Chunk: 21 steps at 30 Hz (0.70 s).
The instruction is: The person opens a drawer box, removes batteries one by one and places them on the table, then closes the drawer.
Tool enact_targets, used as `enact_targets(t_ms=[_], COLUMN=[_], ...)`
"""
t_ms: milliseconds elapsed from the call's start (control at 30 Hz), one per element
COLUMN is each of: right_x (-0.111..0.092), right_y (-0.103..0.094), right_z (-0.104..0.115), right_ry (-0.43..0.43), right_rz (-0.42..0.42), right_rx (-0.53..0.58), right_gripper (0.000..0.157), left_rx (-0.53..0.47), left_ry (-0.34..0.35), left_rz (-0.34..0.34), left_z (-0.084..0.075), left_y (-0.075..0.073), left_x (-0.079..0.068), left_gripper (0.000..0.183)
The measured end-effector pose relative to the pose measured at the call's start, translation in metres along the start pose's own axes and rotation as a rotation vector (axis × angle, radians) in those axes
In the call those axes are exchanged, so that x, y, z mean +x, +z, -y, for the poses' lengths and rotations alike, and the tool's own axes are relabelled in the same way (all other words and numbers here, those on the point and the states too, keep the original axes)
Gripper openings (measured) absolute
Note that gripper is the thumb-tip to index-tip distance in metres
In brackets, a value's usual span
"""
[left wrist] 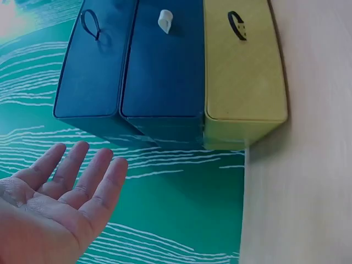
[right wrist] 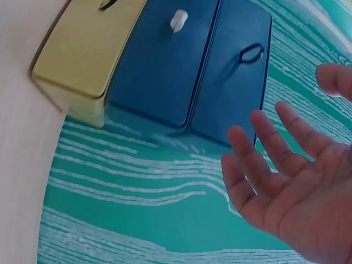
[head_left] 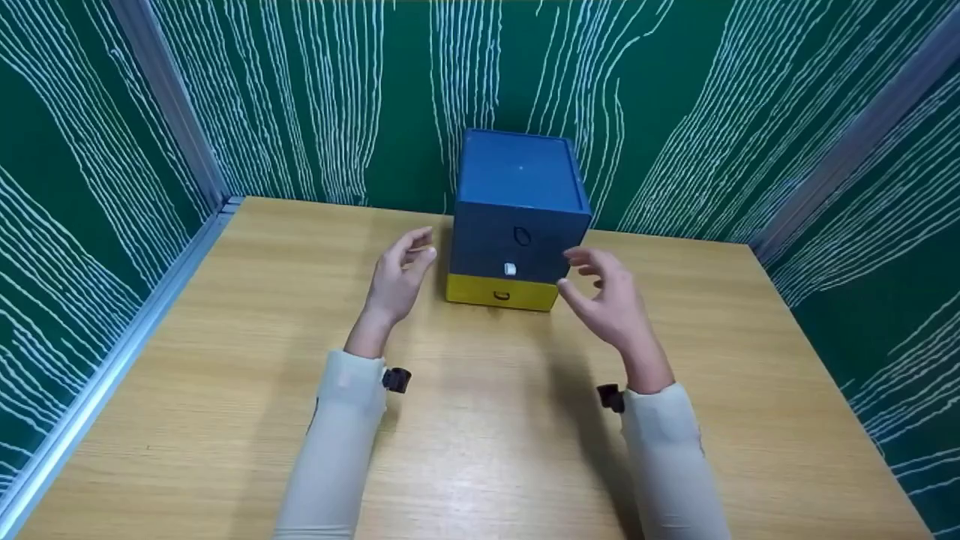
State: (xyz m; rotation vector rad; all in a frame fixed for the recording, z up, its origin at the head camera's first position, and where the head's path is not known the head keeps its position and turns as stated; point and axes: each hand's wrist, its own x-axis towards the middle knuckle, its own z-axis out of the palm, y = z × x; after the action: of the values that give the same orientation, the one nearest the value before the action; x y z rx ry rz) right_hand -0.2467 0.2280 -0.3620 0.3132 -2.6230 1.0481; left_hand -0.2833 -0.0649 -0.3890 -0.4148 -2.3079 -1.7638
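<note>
Blue and yellow, the drawer unit (head_left: 491, 225) stands upright near the middle of the far edge of the counter (head_left: 465, 420), ahead of you and a little beyond your hands, on the line that runs between them. Its fronts face you, two blue drawers over one yellow drawer (head_left: 465, 290), and its depth runs away from you towards that far edge; which of its dimensions is longest you cannot judge surely from here. Your left hand (head_left: 397, 277) hangs towards the counter's far left corner, with a narrow gap between its fingertips and the unit's side. Your right hand (head_left: 611, 300) hangs towards the far right corner, its fingertips overlapping the right edge of the front in the head view, so it looks the nearer of the two, though you cannot tell whether it touches. Both hands are empty, fingers loosely bent, thumbs apart from them. Inward from both hands, near the middle of the fronts, you have the upper dark loop (head_left: 516, 236), the white tab (head_left: 510, 268) and the lower dark loop (left wrist: 237, 27), one to each drawer
</note>
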Motion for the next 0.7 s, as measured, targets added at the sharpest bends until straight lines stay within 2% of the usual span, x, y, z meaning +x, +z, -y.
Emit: enact_targets(t_ms=[167, 333, 500, 700], right_x=[0.011, 0.021, 0.024, 0.025], right_y=[0.01, 0.022, 0.035, 0.044], right_z=[0.011, 0.019, 0.024, 0.024], right_ry=[-0.083, -0.165, -0.134, -0.096], right_rz=[-0.016, -0.02, -0.002, -0.011], right_rx=[0.027, 0.057, 0.016, -0.023], right_gripper=[0.036, 0.032, 0.035, 0.033], left_rx=[-0.092, -0.195, -0.263, -0.286], left_ry=[0.005, -0.061, -0.13, -0.139], left_rz=[0.013, 0.008, -0.012, -0.001], left_z=[-0.008, -0.014, -0.016, -0.019], left_y=[0.006, 0.012, 0.013, 0.016], left_x=[0.017, 0.039, 0.058, 0.074], left_gripper=[0.039, 0.037, 0.036, 0.037])
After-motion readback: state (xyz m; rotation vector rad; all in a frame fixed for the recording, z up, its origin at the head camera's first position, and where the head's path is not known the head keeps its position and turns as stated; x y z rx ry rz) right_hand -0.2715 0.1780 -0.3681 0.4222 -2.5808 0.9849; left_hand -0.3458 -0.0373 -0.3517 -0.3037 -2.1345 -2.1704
